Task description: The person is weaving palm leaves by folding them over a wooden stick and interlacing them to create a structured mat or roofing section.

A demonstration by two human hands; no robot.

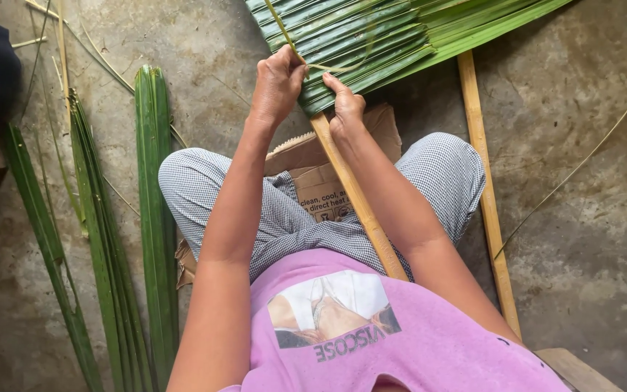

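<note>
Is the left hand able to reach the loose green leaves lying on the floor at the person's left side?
Probably yes. The left hand now pinches a thin strip at the folded leaf panel, but nothing lies between it and the loose leaves beside the left knee; only bare floor.

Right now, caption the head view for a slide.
Both hands, left hand and right hand, pinch a thin strip at folded palm leaves on a stick.
</note>
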